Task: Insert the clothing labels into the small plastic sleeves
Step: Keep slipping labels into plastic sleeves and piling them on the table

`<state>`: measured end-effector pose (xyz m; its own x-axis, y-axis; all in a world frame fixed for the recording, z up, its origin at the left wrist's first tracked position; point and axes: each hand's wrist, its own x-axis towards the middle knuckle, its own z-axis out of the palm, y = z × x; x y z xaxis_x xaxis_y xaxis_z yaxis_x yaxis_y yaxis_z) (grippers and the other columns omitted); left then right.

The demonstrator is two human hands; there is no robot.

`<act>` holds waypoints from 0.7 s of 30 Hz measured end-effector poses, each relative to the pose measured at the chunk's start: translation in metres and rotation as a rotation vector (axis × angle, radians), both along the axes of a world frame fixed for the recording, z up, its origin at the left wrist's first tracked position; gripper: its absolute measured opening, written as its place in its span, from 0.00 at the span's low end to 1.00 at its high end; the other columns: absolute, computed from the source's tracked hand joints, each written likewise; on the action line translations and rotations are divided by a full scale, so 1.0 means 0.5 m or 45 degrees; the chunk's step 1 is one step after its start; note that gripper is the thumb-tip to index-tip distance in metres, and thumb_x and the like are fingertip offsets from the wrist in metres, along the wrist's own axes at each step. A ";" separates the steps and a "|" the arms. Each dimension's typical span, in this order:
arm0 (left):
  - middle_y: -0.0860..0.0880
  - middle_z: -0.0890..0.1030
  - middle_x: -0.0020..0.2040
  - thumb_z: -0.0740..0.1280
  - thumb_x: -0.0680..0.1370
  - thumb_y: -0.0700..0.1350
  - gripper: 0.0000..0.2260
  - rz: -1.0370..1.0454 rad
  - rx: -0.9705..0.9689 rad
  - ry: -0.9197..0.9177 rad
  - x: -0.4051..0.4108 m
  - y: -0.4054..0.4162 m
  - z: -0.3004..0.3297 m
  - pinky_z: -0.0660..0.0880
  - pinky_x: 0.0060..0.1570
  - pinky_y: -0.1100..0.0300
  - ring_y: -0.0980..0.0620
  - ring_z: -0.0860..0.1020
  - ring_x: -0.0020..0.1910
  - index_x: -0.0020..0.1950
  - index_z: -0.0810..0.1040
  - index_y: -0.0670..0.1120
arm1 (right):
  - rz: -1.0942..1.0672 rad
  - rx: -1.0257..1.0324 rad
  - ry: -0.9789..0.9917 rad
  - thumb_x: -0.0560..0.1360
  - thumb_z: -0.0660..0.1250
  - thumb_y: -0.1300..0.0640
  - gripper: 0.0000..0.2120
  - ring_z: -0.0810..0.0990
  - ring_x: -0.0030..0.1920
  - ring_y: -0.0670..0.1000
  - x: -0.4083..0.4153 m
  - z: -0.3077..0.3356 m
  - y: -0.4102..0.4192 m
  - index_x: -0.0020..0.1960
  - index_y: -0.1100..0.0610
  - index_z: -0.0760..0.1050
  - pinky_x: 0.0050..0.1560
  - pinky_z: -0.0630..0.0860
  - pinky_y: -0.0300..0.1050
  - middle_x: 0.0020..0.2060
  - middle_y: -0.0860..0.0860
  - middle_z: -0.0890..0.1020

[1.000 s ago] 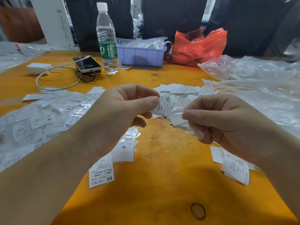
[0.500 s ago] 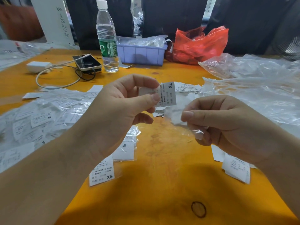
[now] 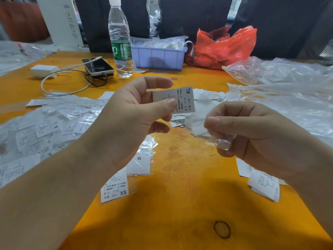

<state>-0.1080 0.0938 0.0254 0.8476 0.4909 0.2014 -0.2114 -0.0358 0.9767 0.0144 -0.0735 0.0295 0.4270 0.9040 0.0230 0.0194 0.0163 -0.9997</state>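
My left hand [image 3: 133, 116] pinches a white XL clothing label [image 3: 182, 98] between thumb and forefinger, held up above the orange table [image 3: 180, 195]. Just to its right, my right hand [image 3: 252, 130] pinches a small clear plastic sleeve [image 3: 221, 141] that hangs crumpled below the thumb. Label and sleeve are apart, a small gap between them. Loose labels [image 3: 207, 95] lie in a heap behind both hands. Sleeved labels, among them an XS label [image 3: 115, 190] and an M label [image 3: 138, 163], lie under my left wrist.
A pile of bagged labels [image 3: 41, 129] covers the left side. Clear plastic bags [image 3: 288, 91] fill the right. At the back stand a water bottle [image 3: 119, 38], a phone [image 3: 98, 66] with a charger [image 3: 44, 71], a purple bin [image 3: 158, 56] and a red bag [image 3: 225, 46]. More labels [image 3: 264, 184] lie near right.
My left hand has drawn the XL label out and lifted it up and to the left, away from the sleeve. My right hand has stayed nearly still with the sleeve.
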 end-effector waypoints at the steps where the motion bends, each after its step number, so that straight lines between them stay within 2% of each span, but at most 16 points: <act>1: 0.48 0.84 0.40 0.72 0.65 0.45 0.15 0.010 -0.021 0.003 0.000 0.001 0.000 0.77 0.33 0.63 0.54 0.78 0.33 0.52 0.81 0.50 | 0.000 0.005 0.011 0.66 0.71 0.58 0.04 0.70 0.28 0.48 0.000 0.000 0.000 0.37 0.59 0.79 0.27 0.70 0.39 0.29 0.54 0.74; 4: 0.49 0.84 0.40 0.72 0.65 0.45 0.15 0.031 -0.062 0.022 0.000 0.002 0.000 0.77 0.33 0.63 0.54 0.79 0.34 0.51 0.82 0.49 | -0.020 0.050 0.093 0.65 0.72 0.63 0.06 0.77 0.30 0.49 0.000 0.001 0.002 0.39 0.63 0.77 0.29 0.75 0.41 0.33 0.58 0.79; 6: 0.49 0.83 0.40 0.72 0.65 0.45 0.15 0.038 -0.054 0.037 0.000 0.001 -0.001 0.77 0.33 0.63 0.54 0.79 0.33 0.51 0.81 0.49 | -0.063 0.079 0.135 0.63 0.72 0.67 0.08 0.82 0.34 0.52 -0.001 0.003 0.001 0.40 0.64 0.74 0.32 0.79 0.42 0.39 0.61 0.83; 8: 0.48 0.84 0.41 0.72 0.65 0.45 0.15 0.035 -0.039 0.048 0.000 0.000 -0.002 0.77 0.33 0.63 0.54 0.79 0.34 0.52 0.81 0.49 | -0.095 0.099 0.142 0.62 0.71 0.68 0.09 0.83 0.35 0.53 -0.001 0.006 0.001 0.39 0.62 0.74 0.33 0.80 0.43 0.40 0.62 0.84; 10: 0.47 0.84 0.41 0.72 0.65 0.45 0.15 0.029 -0.030 0.052 0.001 -0.001 -0.003 0.77 0.33 0.63 0.54 0.79 0.34 0.51 0.81 0.49 | -0.114 0.093 0.129 0.61 0.72 0.72 0.12 0.81 0.33 0.54 -0.001 0.005 0.001 0.40 0.61 0.74 0.32 0.80 0.44 0.38 0.61 0.82; 12: 0.47 0.84 0.41 0.72 0.65 0.45 0.15 0.017 -0.029 0.050 0.001 -0.002 -0.003 0.77 0.32 0.63 0.54 0.79 0.34 0.51 0.81 0.49 | -0.162 0.069 0.098 0.61 0.70 0.72 0.14 0.79 0.31 0.52 0.000 0.002 0.003 0.44 0.61 0.75 0.30 0.78 0.43 0.35 0.58 0.81; 15: 0.46 0.84 0.42 0.72 0.64 0.45 0.15 -0.004 -0.038 0.053 0.001 -0.003 -0.003 0.77 0.32 0.63 0.54 0.79 0.33 0.51 0.81 0.48 | -0.207 0.050 0.070 0.67 0.66 0.72 0.11 0.76 0.29 0.51 -0.001 -0.001 0.006 0.48 0.61 0.75 0.28 0.75 0.42 0.33 0.57 0.81; 19: 0.47 0.84 0.41 0.72 0.64 0.45 0.17 -0.001 -0.034 0.070 0.002 -0.005 -0.004 0.78 0.33 0.62 0.53 0.79 0.34 0.52 0.82 0.48 | -0.223 0.060 0.044 0.64 0.69 0.63 0.14 0.74 0.28 0.50 -0.005 -0.001 0.006 0.50 0.60 0.75 0.28 0.74 0.41 0.31 0.56 0.80; 21: 0.46 0.84 0.42 0.72 0.64 0.45 0.17 0.000 -0.031 0.071 0.001 -0.006 -0.003 0.78 0.33 0.62 0.53 0.79 0.34 0.53 0.82 0.48 | -0.224 0.058 0.028 0.64 0.69 0.63 0.15 0.74 0.28 0.50 -0.007 0.000 0.006 0.50 0.59 0.76 0.28 0.74 0.41 0.31 0.56 0.81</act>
<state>-0.1074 0.0906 0.0237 0.8571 0.4952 0.1419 -0.1565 -0.0121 0.9876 0.0110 -0.0706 0.0293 0.5796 0.8133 0.0512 0.0044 0.0596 -0.9982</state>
